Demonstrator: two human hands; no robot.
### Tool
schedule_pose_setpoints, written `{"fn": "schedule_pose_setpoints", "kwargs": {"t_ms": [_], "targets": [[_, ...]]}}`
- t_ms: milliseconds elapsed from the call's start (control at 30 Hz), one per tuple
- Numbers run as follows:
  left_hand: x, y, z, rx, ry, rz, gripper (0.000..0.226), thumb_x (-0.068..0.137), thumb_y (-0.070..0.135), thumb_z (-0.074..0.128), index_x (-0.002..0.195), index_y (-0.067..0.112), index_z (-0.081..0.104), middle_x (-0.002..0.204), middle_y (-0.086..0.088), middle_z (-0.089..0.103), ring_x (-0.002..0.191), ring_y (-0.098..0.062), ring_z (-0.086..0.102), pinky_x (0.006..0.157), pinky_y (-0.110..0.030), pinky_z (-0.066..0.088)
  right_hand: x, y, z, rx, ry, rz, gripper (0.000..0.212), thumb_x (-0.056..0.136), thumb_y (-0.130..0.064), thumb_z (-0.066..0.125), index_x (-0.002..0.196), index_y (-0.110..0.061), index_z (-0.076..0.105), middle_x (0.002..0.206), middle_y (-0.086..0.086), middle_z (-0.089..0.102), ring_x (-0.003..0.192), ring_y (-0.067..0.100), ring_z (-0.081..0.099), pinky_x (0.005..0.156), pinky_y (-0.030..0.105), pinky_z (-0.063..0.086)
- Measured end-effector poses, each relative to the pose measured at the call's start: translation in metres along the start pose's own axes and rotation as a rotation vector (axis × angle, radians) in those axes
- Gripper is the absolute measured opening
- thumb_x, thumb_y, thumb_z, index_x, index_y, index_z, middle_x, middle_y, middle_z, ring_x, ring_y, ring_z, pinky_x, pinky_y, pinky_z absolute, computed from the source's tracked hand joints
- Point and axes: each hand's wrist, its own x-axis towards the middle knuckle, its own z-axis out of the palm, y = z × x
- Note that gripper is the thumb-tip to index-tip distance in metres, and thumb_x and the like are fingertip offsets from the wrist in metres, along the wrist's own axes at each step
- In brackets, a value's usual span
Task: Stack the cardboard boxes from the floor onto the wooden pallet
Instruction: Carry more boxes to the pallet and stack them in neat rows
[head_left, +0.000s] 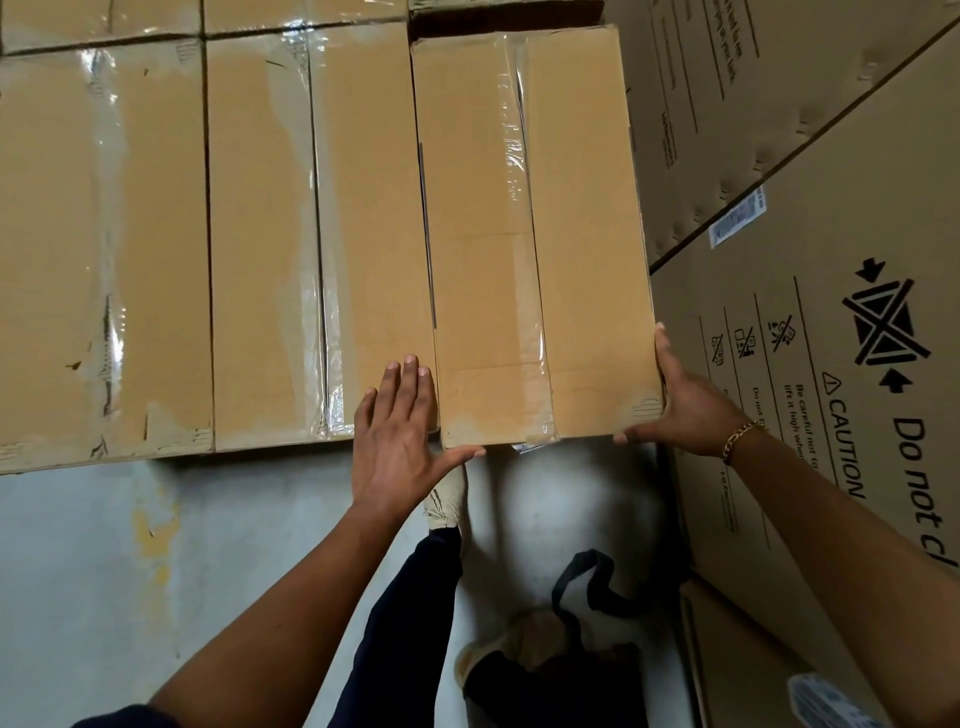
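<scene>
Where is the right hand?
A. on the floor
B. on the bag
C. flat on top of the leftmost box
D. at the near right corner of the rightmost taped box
D: the right hand is at the near right corner of the box, fingers along its side and thumb on its near face.

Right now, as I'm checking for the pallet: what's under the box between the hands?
The box covers whatever it rests on. Below its near edge only grey floor and a shoe show; no pallet is visible.
</scene>
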Motion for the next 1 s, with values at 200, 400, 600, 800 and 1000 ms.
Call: {"fn": "schedule_pose_setpoints", "kwargs": {"t_ms": [200,400,600,800,1000], "targets": [[0.001,0.000,0.000,-0.008,0.031,-0.009,0.120,0.078,0.096,0.037,0.159,0.008,0.034,0.170,-0.010,0.024,0.156,-0.028,0.022,0.119,-0.049,0.028,0.005,0.003,-0.001,0.022,0.003,-0.005,0.158,0.056,-0.053,0.096,0.155,-0.042,-0.026,0.149,0.014,0.054,0.125,0.036,0.059,0.110,0.049,0.045],[0.009,-0.005,0.002,-0.018,-0.019,-0.006,0.140,0.069,0.102,0.042,0.165,0.006,0.008,0.174,-0.012,0.000,0.160,-0.027,-0.003,0.128,-0.051,0.011,0.001,0.008,0.006,0.085,0.021,-0.005,0.157,0.057,-0.055,0.095,0.156,-0.039,-0.026,0.150,0.014,0.052,0.128,0.036,0.057,0.111,0.048,0.044],[0.012,-0.006,0.004,0.026,-0.052,-0.001,0.142,0.070,0.104,0.033,0.164,0.004,-0.002,0.172,-0.015,-0.010,0.159,-0.028,-0.013,0.129,-0.053,0.006,0.002,0.012,0.010,0.116,0.064,-0.038,0.142,0.047,-0.059,0.095,0.157,-0.037,0.008,0.134,0.003,0.063,0.118,0.031,0.062,0.100,0.045,0.052],[0.013,-0.008,0.005,0.031,-0.003,0.014,0.135,0.075,0.101,0.033,0.163,0.001,0.011,0.172,-0.018,0.003,0.160,-0.030,0.001,0.128,-0.053,0.014,0.005,0.011,0.008,0.110,0.081,-0.059,0.131,0.058,-0.040,0.099,0.157,-0.033,0.012,0.128,0.002,0.065,0.111,0.029,0.063,0.095,0.039,0.052],[0.015,-0.007,0.006,0.033,0.030,-0.002,0.129,0.078,0.096,0.042,0.161,0.000,0.021,0.170,-0.019,0.015,0.159,-0.032,0.014,0.126,-0.053,0.022,0.011,0.008,0.002,0.103,0.075,-0.058,0.130,0.054,-0.047,0.098,0.154,-0.035,0.015,0.125,0.001,0.066,0.108,0.029,0.065,0.093,0.043,0.055]]}}
